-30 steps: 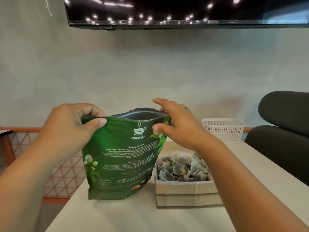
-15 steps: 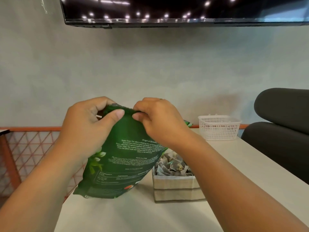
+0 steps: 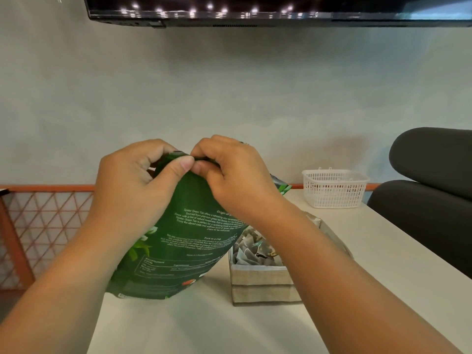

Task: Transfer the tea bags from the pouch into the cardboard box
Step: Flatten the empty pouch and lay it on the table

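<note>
Head view: pinches top of green tea pouch (image 3: 194,238) with left hand (image 3: 135,185) and right hand (image 3: 235,175), thumbs touching; holds it tilted beside cardboard box (image 3: 260,284) of tea bags (image 3: 252,249).

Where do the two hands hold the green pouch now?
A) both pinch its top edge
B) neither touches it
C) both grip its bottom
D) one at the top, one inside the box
A: the left hand and right hand both pinch the green pouch at its top edge.
</note>
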`<state>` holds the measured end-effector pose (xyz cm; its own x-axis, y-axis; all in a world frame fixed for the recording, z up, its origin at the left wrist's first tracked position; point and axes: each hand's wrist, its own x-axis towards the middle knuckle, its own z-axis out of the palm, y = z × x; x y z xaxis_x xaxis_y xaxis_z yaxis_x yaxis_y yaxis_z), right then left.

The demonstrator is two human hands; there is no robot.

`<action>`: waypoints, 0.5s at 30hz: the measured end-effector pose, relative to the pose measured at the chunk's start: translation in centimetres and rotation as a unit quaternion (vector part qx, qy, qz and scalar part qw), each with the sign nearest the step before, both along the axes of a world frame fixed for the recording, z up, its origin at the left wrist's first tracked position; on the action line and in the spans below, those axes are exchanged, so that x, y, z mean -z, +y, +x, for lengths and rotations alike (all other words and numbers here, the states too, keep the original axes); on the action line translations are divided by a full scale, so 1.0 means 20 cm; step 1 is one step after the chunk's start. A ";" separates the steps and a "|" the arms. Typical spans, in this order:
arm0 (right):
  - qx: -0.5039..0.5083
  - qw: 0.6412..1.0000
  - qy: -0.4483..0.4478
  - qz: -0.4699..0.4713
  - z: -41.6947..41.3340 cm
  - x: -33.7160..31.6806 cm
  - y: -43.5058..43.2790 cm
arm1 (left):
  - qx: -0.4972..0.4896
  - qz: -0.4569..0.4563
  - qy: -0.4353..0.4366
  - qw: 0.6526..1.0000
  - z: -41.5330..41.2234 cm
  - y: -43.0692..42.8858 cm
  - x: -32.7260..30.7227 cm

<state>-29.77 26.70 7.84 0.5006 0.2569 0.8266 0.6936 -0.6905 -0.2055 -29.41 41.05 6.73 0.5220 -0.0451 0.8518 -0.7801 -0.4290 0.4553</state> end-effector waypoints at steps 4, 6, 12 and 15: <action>-0.005 0.999 0.044 0.000 0.02 0.02 -0.04 | -0.007 -0.017 -0.003 1.000 0.05 -0.01 0.02; 0.007 0.998 0.056 -0.001 0.03 0.03 -0.07 | -0.008 -0.031 -0.005 0.999 0.08 0.00 0.02; 0.041 0.997 0.072 -0.002 0.12 0.07 -0.17 | -0.005 -0.079 -0.008 0.997 0.19 -0.02 0.03; 0.051 0.997 0.057 0.002 0.19 0.10 -0.18 | -0.005 -0.076 -0.005 0.997 0.23 -0.04 0.04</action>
<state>-26.01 23.01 5.84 0.6142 0.1974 0.7641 0.5925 -0.7549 -0.2812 -24.85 40.34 5.95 0.5132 0.0908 0.8535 -0.7810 -0.3631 0.5082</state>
